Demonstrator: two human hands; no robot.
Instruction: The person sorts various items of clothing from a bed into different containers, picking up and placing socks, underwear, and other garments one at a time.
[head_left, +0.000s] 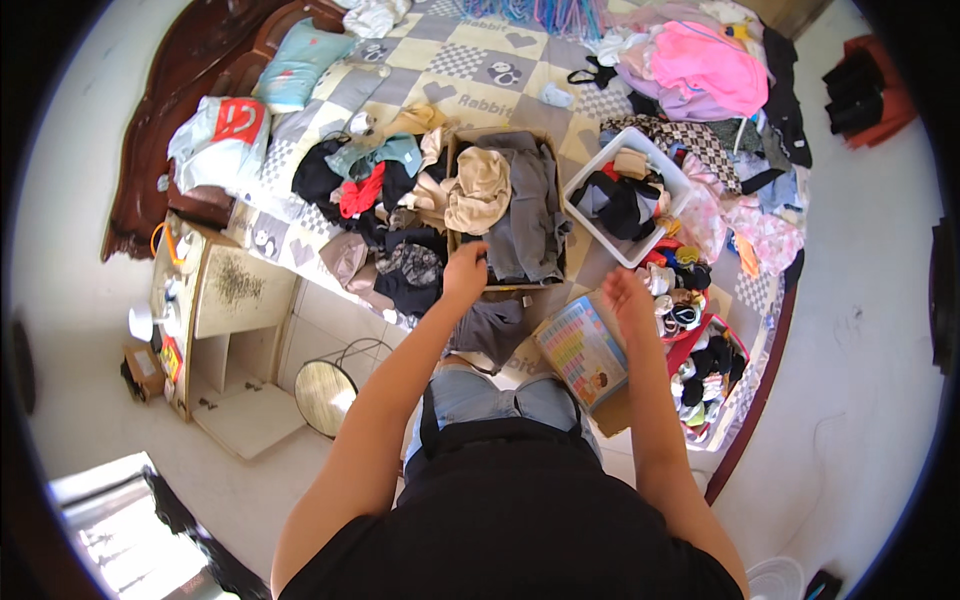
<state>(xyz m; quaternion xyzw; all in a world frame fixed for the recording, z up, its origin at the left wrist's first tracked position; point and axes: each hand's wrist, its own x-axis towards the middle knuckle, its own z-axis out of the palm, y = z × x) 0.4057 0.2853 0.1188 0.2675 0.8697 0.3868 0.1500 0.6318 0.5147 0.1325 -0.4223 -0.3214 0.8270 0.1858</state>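
Observation:
My left hand (466, 273) is at the front left corner of a cardboard box (561, 210), its fingers curled; whether it grips anything is hidden. Inside the box, a bundled beige garment (477, 191) rests beside folded dark grey clothing (529, 206). My right hand (628, 300) is raised, slightly blurred and seemingly holding nothing, just in front of a white plastic bin (589, 232) containing black, grey and beige clothing (622, 202). Below that hand, a colourful printed chart or book cover (583, 349) lies on brown cardboard. A dark grey garment (487, 326) lies before the box.
Mixed clothes (367, 180) are heaped left of the box. Red-rimmed containers of rolled socks (679, 300) and dark socks (712, 367) stand at right. A pink garment (709, 67) tops a far pile. An open-doored cabinet (244, 300) and a round stool (326, 397) are at left.

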